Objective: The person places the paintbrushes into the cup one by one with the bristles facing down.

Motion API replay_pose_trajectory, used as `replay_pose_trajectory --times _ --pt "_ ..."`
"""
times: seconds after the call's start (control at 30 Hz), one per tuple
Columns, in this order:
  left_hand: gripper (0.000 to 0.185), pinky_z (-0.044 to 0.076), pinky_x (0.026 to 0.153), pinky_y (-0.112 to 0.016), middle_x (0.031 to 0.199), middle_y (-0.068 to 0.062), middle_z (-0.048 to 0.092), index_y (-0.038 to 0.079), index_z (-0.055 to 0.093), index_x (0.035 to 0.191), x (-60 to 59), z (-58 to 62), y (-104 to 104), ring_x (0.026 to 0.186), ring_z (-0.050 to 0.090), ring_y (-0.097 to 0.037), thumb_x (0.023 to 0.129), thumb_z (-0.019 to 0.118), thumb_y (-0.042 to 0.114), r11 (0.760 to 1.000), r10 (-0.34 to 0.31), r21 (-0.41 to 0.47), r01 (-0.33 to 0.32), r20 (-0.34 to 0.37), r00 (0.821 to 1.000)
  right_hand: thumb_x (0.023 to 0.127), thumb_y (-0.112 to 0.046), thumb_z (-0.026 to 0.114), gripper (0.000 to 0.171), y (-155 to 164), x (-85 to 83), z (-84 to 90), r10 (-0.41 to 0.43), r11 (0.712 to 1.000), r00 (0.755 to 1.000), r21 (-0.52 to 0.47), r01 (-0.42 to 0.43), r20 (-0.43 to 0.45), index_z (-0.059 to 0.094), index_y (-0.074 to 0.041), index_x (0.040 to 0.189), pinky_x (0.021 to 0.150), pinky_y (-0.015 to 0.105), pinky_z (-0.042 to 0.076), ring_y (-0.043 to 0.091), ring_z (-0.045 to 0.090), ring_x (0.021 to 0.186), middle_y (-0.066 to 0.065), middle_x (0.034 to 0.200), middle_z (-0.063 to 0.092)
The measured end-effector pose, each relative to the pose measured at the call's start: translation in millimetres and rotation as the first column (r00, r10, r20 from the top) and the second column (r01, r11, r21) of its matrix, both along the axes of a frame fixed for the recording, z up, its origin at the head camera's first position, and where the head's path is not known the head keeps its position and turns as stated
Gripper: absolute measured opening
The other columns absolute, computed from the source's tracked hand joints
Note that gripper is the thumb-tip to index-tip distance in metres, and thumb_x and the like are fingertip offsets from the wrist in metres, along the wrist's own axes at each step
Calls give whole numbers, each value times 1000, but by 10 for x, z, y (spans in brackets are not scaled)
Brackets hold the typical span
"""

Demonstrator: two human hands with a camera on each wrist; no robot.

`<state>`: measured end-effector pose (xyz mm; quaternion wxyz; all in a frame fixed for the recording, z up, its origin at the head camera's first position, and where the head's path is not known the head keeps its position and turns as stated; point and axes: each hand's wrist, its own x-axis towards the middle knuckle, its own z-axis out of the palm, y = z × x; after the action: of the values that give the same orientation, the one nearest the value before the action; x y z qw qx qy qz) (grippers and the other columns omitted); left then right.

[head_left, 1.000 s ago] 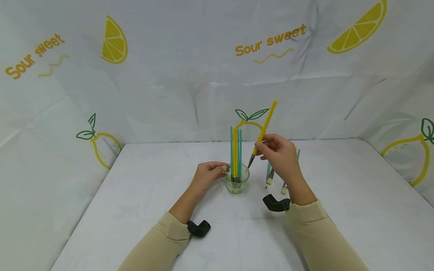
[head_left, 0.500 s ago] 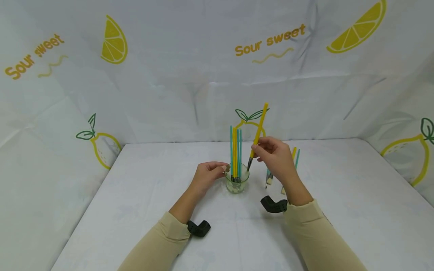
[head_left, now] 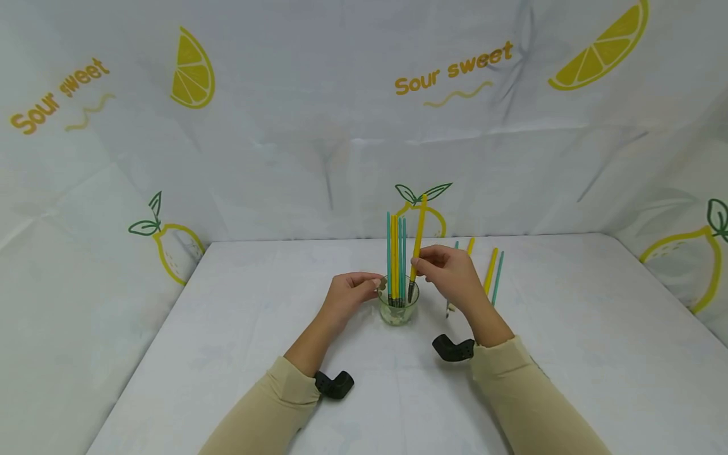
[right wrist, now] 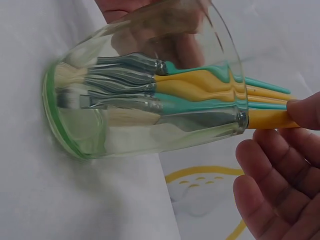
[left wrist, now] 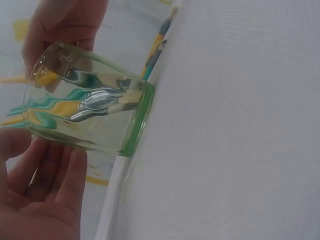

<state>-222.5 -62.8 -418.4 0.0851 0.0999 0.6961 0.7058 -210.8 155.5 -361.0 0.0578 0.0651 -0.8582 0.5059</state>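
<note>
A small green-tinted glass [head_left: 398,311] stands on the white table [head_left: 256,328] and holds several teal and yellow paintbrushes [head_left: 395,253], bristles down. My left hand [head_left: 370,284] holds the glass at its left side, fingers curled by the rim; the left wrist view shows those fingers [left wrist: 60,185] beside the glass [left wrist: 90,105]. My right hand [head_left: 423,262] pinches a yellow brush [head_left: 419,227], nearly upright, with its metal end inside the glass rim. In the right wrist view the yellow handle [right wrist: 270,119] lies between thumb and fingers [right wrist: 272,175], next to the glass [right wrist: 150,95].
Several loose brushes [head_left: 491,275] lie on the table right of the glass, partly behind my right hand. Black wrist cameras [head_left: 334,383] sit on both beige sleeves. Cloth walls printed with lemons [head_left: 192,69] close in the back and the sides.
My right hand has moved left and down; the yellow brush went from tilted above the glass to almost upright with its tip in the glass. The left hand stayed put.
</note>
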Motion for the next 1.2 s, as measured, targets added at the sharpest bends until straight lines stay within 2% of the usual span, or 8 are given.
replay_pose_trajectory --times 0.23,0.53,0.7,0.97,1.2 --pt "26 59 90 -33 110 -13 73 -3 72 108 1 5 3 102 69 -23 94 62 16 1000 -1 0 1 0 1000 94 -30 66 29 -31 -3 -58 7 999 999 45 -9 43 70 -7 110 74 31 56 28 68 92 8 99 73" --pt "27 58 90 -33 111 -13 72 -4 72 109 3 7 8 101 69 -20 95 61 16 1000 -6 -4 6 -12 1000 95 -35 64 32 -48 -20 -135 19 995 996 99 -28 89 70 -9 113 74 31 55 20 65 87 6 99 73" --pt "26 59 90 -33 110 -12 73 -3 72 109 6 13 9 99 70 -17 94 61 16 1000 -1 -5 1 1 1000 96 -35 62 32 -59 -25 -158 35 995 994 92 -45 105 69 -9 113 73 31 55 24 66 88 6 97 72" --pt "26 58 90 -33 110 -13 73 -4 72 109 7 13 8 98 70 -17 94 61 16 1000 4 -4 -4 7 1000 95 -38 64 33 -97 -27 -184 39 993 994 109 -49 99 70 -9 112 79 35 57 20 67 90 4 98 73" --pt "26 58 90 -33 111 -13 72 -4 72 109 10 21 6 99 70 -17 94 61 15 1000 7 -7 -7 1 1000 95 -38 63 33 -106 -26 -186 41 992 995 117 -52 91 70 -10 112 80 36 57 18 66 89 4 97 73"
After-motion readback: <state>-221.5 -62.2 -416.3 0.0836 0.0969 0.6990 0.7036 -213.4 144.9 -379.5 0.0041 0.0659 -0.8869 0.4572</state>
